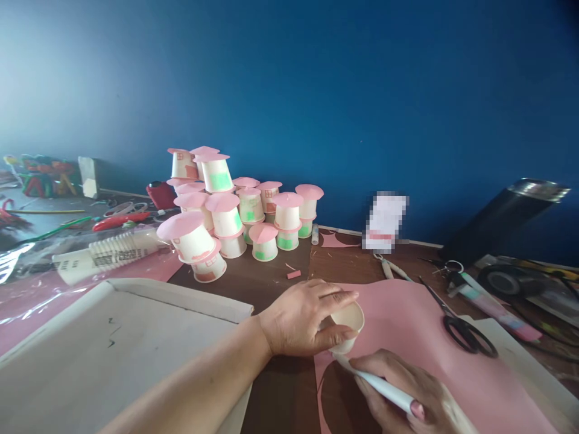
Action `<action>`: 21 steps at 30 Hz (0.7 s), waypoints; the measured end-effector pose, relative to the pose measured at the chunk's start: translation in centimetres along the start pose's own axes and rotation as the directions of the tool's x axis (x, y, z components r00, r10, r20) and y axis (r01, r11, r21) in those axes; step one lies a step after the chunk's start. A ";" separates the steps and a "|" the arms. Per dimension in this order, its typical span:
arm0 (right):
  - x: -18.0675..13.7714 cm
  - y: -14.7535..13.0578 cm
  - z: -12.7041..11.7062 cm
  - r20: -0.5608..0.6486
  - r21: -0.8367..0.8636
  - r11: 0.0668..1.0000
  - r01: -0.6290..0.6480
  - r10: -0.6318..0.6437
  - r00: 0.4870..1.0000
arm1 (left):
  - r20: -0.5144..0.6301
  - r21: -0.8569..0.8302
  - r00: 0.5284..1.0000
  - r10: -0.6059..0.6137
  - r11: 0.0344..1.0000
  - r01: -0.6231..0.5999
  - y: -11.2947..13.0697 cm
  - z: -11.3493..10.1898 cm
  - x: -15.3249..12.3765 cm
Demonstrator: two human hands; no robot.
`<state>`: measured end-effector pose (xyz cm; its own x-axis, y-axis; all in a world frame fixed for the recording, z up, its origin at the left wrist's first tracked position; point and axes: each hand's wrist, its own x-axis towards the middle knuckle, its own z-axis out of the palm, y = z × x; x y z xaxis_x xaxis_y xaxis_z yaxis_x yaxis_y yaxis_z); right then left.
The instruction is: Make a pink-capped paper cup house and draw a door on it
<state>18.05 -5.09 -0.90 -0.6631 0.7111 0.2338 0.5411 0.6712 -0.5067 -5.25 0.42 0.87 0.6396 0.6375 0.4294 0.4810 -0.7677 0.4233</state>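
My left hand (pixel 303 316) is half curled, thumb and fingers spread round a pale cup (pixel 354 314), pressing it onto the pink sheet (pixel 398 307). My right hand (pixel 409 375), at five o'clock from the cup, has its fingers wrapped round a white pen (pixel 389 390); its tip sits close to the cup's seven o'clock edge, whether touching I can't tell. The sheet has a cut-away gap at six o'clock, so a slip there could mark the counter (pixel 280 380). Too light a left-hand hold might let the cup skid.
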 end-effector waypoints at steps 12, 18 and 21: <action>-0.2 0.3 0.0 -0.070 0.061 0.994 -0.093 0.097 0.993 | 0.031 0.004 0.999 -0.023 1.000 0.023 0.2 -0.1 0.0; 0.0 0.0 -0.6 -0.120 0.098 0.989 -0.110 0.122 0.985 | 0.046 0.004 0.998 -0.035 0.999 0.035 0.3 -0.3 0.1; 0.2 -0.2 -1.0 -0.121 0.122 0.981 -0.154 0.168 0.978 | 0.050 0.010 0.998 -0.041 0.999 0.041 0.2 -0.3 0.1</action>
<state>18.29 -4.89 0.10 -0.4948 0.8340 0.2440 0.5697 0.5234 -0.6337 -5.22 0.34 1.27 0.6484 0.6646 0.3714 0.5128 -0.7418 0.4321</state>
